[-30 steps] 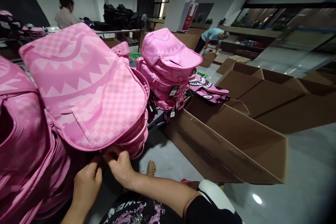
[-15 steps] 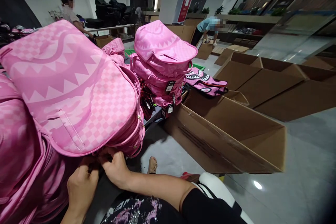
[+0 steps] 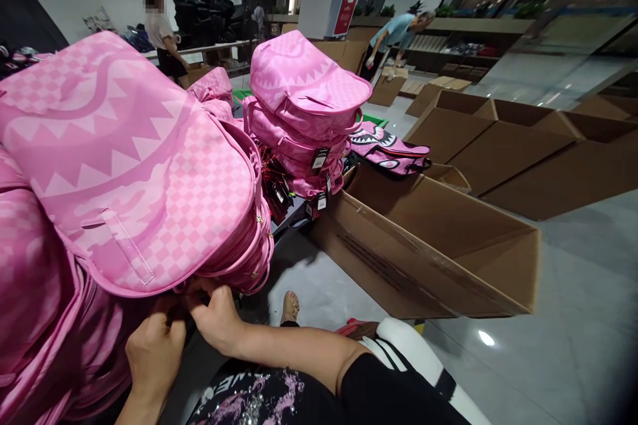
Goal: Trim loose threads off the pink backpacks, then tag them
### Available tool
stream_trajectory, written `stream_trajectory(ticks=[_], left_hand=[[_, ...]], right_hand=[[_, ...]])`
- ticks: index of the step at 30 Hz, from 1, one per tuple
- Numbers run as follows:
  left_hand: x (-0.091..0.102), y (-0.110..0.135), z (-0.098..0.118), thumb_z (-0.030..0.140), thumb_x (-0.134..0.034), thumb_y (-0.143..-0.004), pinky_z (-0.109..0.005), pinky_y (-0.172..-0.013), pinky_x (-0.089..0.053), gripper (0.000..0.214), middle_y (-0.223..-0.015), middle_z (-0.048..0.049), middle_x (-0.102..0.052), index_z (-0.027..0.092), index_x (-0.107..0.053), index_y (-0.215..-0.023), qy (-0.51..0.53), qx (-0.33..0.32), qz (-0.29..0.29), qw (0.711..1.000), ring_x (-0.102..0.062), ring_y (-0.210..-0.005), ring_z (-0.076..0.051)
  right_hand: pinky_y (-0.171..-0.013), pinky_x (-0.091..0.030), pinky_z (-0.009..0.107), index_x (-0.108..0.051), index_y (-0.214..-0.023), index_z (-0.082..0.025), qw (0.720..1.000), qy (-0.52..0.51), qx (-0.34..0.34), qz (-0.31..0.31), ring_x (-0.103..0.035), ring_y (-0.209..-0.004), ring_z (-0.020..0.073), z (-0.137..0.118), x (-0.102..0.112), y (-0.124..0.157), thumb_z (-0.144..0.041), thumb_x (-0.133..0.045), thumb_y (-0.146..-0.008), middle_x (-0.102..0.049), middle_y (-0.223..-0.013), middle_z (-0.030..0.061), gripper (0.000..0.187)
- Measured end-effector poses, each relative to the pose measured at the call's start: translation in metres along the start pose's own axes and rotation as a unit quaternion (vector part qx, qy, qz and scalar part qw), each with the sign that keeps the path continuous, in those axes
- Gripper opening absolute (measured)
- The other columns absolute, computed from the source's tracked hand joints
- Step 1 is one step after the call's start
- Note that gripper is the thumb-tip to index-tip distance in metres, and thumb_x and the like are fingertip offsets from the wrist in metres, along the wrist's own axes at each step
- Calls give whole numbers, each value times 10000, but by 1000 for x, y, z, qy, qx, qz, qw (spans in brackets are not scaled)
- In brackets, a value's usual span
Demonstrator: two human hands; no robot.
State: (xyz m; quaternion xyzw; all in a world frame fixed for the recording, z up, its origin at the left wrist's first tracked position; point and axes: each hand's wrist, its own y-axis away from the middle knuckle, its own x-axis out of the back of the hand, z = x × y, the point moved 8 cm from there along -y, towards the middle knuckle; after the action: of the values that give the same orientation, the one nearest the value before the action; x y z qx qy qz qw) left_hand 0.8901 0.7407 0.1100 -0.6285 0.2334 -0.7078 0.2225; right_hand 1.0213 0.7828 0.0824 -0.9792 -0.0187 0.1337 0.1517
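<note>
A stack of pink checkered backpacks with a shark-mouth print (image 3: 129, 166) fills the left half of the view. Both my hands work under the rim of the top bag. My left hand (image 3: 154, 355) is curled with its fingers pinched on something dark beneath the bag that I cannot make out. My right hand (image 3: 216, 319) meets it from the right, fingers closed and pinching at the same spot under the bag's edge. What they hold is hidden by the bag.
A second pile of pink backpacks (image 3: 304, 113) with black hang tags stands further back. Open cardboard boxes (image 3: 433, 246) lie to the right on the grey floor. Two people stand and bend at the back by tables and boxes.
The view has shifted slightly; my hands stay pinched under the top backpack's edge. The person at the back left has walked to the right.
</note>
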Motion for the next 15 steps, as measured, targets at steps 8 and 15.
stream_trajectory(ticks=[8,15], left_hand=[[-1,-1,0,284,-453,-841,-251,-526,-402,242,-616,-37,-666,176,-667,-804,79,-40,-49,995,-598,-514,-159],[9,5,10,201,-487,-861,-246,-433,-386,247,-535,-19,-624,146,-661,-695,6,-146,86,986,-541,-407,-134]], right_hand=[[-701,-477,263,-735,-793,-190,1000,4,1,4,-639,-727,179,0,1,1,-110,-607,-745,-720,-764,5,158],[-686,-469,250,-742,-799,-189,999,-30,-9,16,-629,-725,166,4,-2,1,-109,-585,-726,-712,-757,-3,191]])
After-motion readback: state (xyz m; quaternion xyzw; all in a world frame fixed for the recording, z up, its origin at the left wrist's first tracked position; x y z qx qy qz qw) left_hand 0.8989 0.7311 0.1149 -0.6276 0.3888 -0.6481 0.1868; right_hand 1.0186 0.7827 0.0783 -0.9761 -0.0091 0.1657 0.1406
